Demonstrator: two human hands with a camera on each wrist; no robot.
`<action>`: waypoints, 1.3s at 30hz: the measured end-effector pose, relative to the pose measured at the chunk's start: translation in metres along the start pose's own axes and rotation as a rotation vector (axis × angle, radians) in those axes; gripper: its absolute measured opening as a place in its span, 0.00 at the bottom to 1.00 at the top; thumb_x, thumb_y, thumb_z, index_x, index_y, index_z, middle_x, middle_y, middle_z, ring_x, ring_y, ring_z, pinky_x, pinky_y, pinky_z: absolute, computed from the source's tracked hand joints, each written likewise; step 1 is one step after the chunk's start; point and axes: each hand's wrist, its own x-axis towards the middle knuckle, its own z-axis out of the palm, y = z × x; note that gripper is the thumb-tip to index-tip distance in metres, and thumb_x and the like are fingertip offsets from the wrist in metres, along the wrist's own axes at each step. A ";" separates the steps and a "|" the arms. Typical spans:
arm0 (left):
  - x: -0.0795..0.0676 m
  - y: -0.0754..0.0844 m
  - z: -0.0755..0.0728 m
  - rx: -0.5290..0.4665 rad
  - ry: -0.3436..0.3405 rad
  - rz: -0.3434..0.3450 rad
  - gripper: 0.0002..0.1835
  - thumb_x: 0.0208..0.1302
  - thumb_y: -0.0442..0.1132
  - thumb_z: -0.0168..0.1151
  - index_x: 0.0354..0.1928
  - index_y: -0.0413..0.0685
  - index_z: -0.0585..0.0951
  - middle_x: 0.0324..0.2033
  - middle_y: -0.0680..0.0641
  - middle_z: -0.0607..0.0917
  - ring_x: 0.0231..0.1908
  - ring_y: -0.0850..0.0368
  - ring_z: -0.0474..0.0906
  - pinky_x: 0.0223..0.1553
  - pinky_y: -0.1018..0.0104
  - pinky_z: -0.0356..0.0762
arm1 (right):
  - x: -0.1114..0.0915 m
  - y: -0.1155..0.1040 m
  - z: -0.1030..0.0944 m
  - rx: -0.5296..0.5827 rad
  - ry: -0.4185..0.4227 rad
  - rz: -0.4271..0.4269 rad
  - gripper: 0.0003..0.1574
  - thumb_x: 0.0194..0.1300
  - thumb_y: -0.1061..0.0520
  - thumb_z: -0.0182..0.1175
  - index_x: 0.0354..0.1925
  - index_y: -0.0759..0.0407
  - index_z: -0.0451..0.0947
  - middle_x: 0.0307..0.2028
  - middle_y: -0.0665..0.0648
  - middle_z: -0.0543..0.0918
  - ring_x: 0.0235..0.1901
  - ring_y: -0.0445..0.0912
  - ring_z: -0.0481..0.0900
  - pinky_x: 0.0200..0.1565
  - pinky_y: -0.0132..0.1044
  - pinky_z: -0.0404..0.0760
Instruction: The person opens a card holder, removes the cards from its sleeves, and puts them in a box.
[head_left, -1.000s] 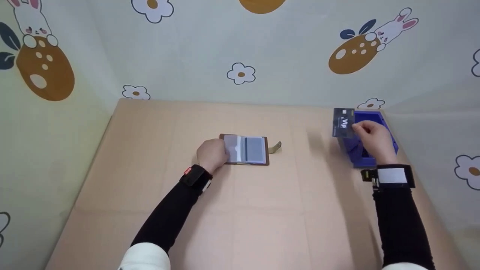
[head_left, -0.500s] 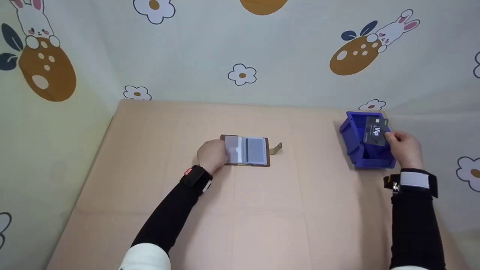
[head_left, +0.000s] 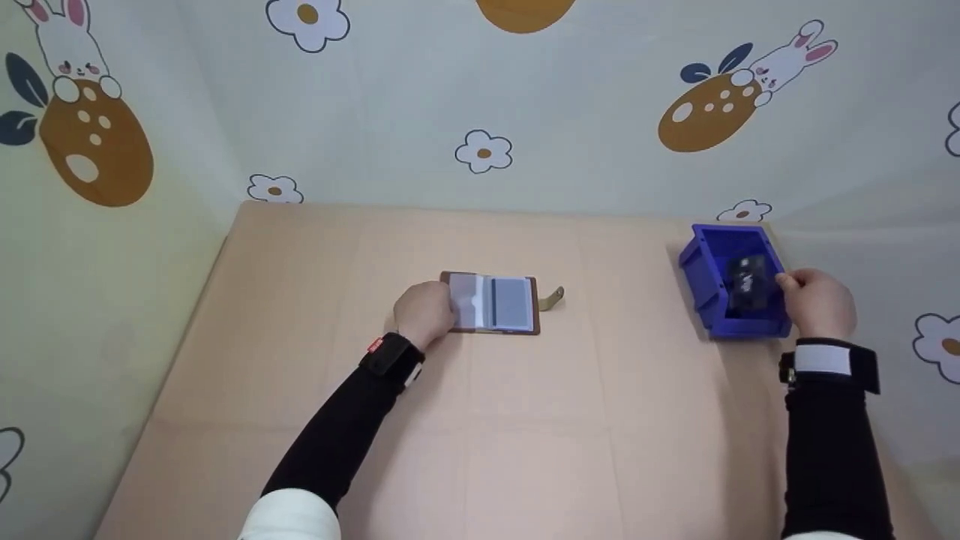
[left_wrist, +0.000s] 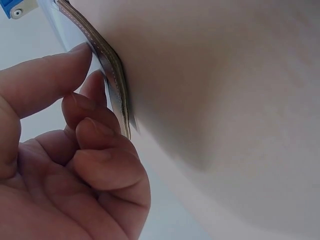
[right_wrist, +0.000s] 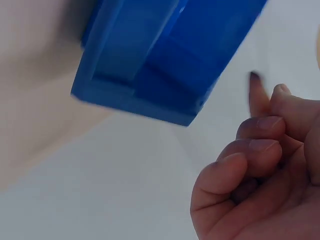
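Observation:
An open card holder with a brown cover and clear sleeves lies on the table. My left hand holds it at its left edge, and in the left wrist view the thumb and curled fingers are right at the edge of the cover. At the right, a dark card, blurred, is inside a blue plastic bin. My right hand is at the bin's right rim, thumb and index finger close together with nothing between them. In the right wrist view its other fingers are loosely curled, apart from the bin.
The card holder's strap with a snap sticks out to its right. The bin stands near the right edge of the table. A patterned cloth hangs behind the table and along both sides.
My right hand has carried the card rightward over the bin and let it go; the card has dropped inside. My left hand and the card holder have stayed in place.

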 end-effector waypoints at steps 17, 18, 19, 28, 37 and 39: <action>0.000 -0.002 0.006 0.016 0.000 0.004 0.14 0.53 0.30 0.61 0.14 0.47 0.72 0.22 0.48 0.77 0.24 0.52 0.70 0.24 0.57 0.72 | -0.009 -0.031 0.012 0.014 0.042 -0.120 0.32 0.77 0.45 0.48 0.60 0.72 0.73 0.54 0.74 0.78 0.52 0.67 0.75 0.53 0.61 0.70; 0.000 -0.002 0.005 0.014 0.001 0.002 0.13 0.53 0.31 0.61 0.15 0.47 0.72 0.22 0.48 0.77 0.24 0.52 0.70 0.24 0.56 0.72 | -0.011 -0.037 0.013 0.022 0.031 -0.136 0.32 0.77 0.45 0.48 0.60 0.72 0.73 0.54 0.74 0.78 0.52 0.66 0.75 0.53 0.61 0.71; 0.000 -0.002 0.005 0.013 0.001 0.001 0.13 0.53 0.31 0.61 0.15 0.47 0.72 0.22 0.47 0.78 0.24 0.51 0.71 0.24 0.56 0.73 | -0.013 -0.044 0.014 0.029 0.019 -0.150 0.32 0.77 0.45 0.48 0.61 0.71 0.73 0.55 0.73 0.78 0.52 0.65 0.76 0.52 0.60 0.71; 0.000 -0.002 0.003 -0.005 -0.007 -0.014 0.13 0.54 0.31 0.62 0.16 0.48 0.72 0.22 0.48 0.77 0.24 0.52 0.71 0.24 0.56 0.72 | -0.026 -0.099 0.031 0.043 0.059 -0.315 0.22 0.73 0.52 0.57 0.54 0.68 0.80 0.47 0.67 0.84 0.38 0.56 0.80 0.39 0.50 0.76; 0.001 -0.002 0.003 -0.009 -0.005 -0.010 0.13 0.54 0.31 0.62 0.15 0.49 0.73 0.22 0.49 0.76 0.24 0.52 0.70 0.24 0.58 0.71 | -0.037 -0.142 0.060 0.083 0.074 -0.509 0.16 0.69 0.57 0.62 0.49 0.65 0.84 0.44 0.66 0.85 0.38 0.57 0.83 0.40 0.53 0.77; 0.001 -0.002 0.003 -0.010 -0.012 -0.011 0.14 0.54 0.31 0.63 0.15 0.49 0.73 0.22 0.49 0.76 0.24 0.53 0.69 0.24 0.58 0.70 | -0.040 -0.151 0.067 0.089 0.058 -0.540 0.15 0.68 0.57 0.63 0.49 0.65 0.85 0.43 0.66 0.85 0.37 0.57 0.83 0.39 0.52 0.77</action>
